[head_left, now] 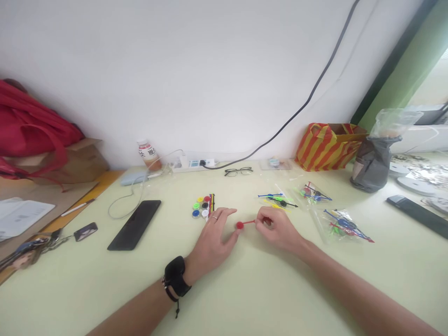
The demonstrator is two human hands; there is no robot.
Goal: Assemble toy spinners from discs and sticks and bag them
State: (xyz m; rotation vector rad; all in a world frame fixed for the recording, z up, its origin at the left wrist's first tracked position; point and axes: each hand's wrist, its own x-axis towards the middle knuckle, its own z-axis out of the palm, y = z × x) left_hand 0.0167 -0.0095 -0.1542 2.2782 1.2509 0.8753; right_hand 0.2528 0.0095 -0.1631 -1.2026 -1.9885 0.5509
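Observation:
A thin red plastic arrow with a round red disc (240, 225) at its left end lies low over the table. My right hand (276, 226) is closed in a pinch on the right part of its shaft. My left hand (214, 235) rests with fingers spread, its thumb tip beside the red disc; whether they touch I cannot tell. Beyond the left fingers stand small round coloured discs (196, 213) in a cluster, with several thin arrows (212, 203) lined up next to them. Blue, yellow and black arrow pieces (280, 200) lie beyond my right hand.
Clear bags of arrow pieces (346, 225) lie at the right, near a dark phone-like slab (420, 214). A black phone (135, 225) and keys (35, 247) are at the left. Glasses (238, 172), a power strip (192, 164), a bottle (149, 155) and a striped bag (327, 147) line the wall.

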